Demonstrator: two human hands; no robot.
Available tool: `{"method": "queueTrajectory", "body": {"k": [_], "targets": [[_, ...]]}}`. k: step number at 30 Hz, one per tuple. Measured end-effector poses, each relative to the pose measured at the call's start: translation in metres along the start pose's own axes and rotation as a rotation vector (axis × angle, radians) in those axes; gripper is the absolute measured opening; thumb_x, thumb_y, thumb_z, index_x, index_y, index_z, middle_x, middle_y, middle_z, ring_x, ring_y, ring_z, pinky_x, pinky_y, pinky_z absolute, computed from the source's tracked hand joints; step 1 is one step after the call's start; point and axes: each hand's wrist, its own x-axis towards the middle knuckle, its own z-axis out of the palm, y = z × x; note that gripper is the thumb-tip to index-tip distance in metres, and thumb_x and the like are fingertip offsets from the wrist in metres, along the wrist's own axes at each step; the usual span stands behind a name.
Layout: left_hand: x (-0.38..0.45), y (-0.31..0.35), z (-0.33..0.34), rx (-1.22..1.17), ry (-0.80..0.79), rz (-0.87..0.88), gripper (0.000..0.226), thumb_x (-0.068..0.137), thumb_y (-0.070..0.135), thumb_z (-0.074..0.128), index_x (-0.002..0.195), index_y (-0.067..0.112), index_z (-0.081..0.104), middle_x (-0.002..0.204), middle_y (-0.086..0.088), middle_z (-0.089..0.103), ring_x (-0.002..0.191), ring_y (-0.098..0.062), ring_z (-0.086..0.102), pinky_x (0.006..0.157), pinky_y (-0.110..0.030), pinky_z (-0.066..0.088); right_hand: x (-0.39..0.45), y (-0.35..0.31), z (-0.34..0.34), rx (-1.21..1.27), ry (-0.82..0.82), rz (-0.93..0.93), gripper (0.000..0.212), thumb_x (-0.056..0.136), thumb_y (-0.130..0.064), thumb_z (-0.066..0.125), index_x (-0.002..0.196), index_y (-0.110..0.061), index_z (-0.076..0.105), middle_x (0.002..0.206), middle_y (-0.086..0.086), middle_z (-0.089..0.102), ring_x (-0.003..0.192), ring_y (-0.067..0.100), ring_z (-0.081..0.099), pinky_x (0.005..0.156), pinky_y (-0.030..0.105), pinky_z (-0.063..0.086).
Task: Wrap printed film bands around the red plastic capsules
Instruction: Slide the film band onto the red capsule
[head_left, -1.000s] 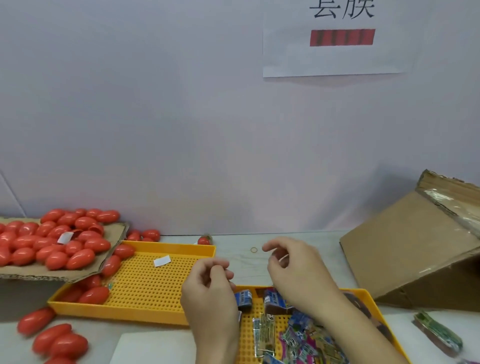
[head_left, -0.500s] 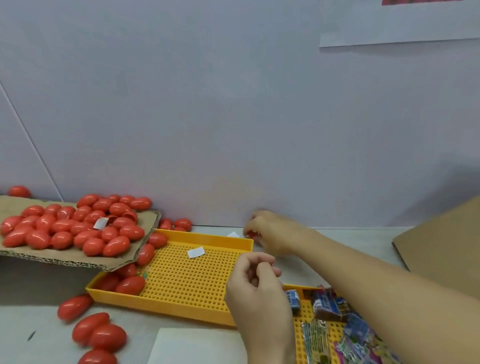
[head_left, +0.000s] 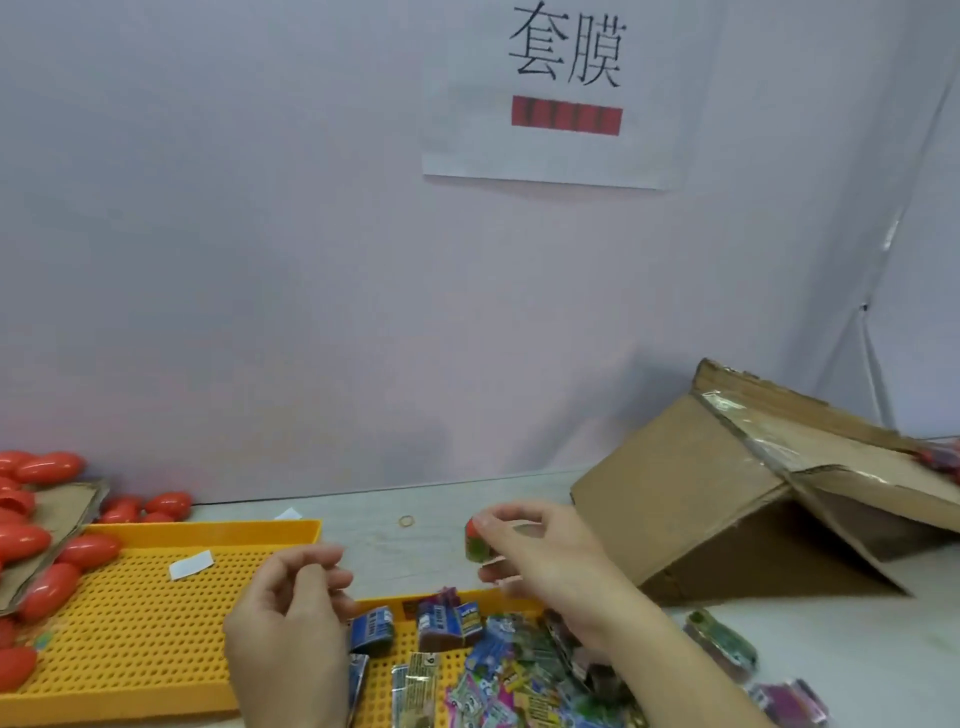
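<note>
My right hand (head_left: 540, 551) pinches a red capsule (head_left: 475, 540) with a greenish printed band around it, held above the table between the two yellow trays. My left hand (head_left: 291, 618) hovers over the left yellow tray (head_left: 130, 634) with fingers curled and nothing visibly in them. Several bare red capsules (head_left: 31, 540) lie on a cardboard sheet and along the tray's left edge. Loose printed film bands (head_left: 488, 670) fill the right yellow tray (head_left: 410, 605) in front of my hands.
A tilted cardboard box (head_left: 727, 499) stands at the right. Two wrapped capsules (head_left: 722, 642) lie on the table near its front. A small rubber band (head_left: 407, 520) lies on the table behind the trays. A paper slip (head_left: 191, 564) lies in the left tray.
My right hand has come back from the far edge behind the left tray holding a banded capsule. The left hand stayed over the trays. The camera swung right.
</note>
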Motion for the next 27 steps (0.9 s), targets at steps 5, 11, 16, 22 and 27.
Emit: {"method": "queueTrajectory", "body": {"k": [5,11,16,22,27], "targets": [[-0.002,0.001,0.005,-0.006,0.008,0.001,0.032,0.097,-0.004,0.042,0.076,0.007,0.064,0.077,-0.018,0.064,0.061,-0.028,0.053,0.056,-0.03,0.049,-0.012,-0.063,-0.088,-0.646,0.656,-0.424,0.005,0.087,-0.029,0.064,0.092,-0.029,0.064,0.089,-0.012,0.068,0.086,0.007,0.064,0.075,0.027,0.051],[0.0,-0.002,0.005,-0.019,0.019,0.021,0.031,0.096,-0.008,0.041,0.077,0.003,0.063,0.073,-0.017,0.062,0.045,-0.012,0.053,0.035,-0.014,0.038,-0.015,-0.081,-0.128,-1.361,0.727,0.02,0.053,0.095,-0.041,0.049,0.142,-0.024,0.034,0.145,0.008,0.036,0.131,0.035,0.036,0.104,0.05,0.034],[0.002,-0.001,0.006,0.014,0.014,0.046,0.031,0.095,-0.007,0.044,0.077,0.005,0.064,0.074,-0.019,0.064,0.059,-0.028,0.054,0.052,-0.029,0.049,-0.045,-0.025,-0.025,-0.989,0.385,-0.385,0.029,0.097,-0.034,0.041,0.124,-0.039,0.048,0.123,-0.018,0.047,0.117,0.005,0.042,0.098,0.024,0.037],[0.003,0.015,-0.012,0.216,-0.212,0.172,0.028,0.091,0.0,0.05,0.074,0.015,0.066,0.068,0.0,0.065,0.061,-0.013,0.058,0.058,-0.03,0.047,-0.061,0.01,0.053,-0.769,0.054,-0.537,0.018,0.096,-0.026,0.045,0.1,-0.043,0.05,0.103,-0.021,0.051,0.099,-0.004,0.046,0.083,0.01,0.041],[0.039,0.027,-0.039,0.565,-0.202,0.294,0.019,0.09,0.016,0.055,0.075,0.023,0.067,0.072,0.01,0.066,0.072,0.003,0.059,0.055,-0.01,0.043,-0.055,0.016,0.041,-0.774,0.029,-0.496,0.042,0.078,0.0,0.068,0.069,-0.039,0.057,0.071,-0.016,0.057,0.067,0.002,0.057,0.063,0.004,0.043]]}}
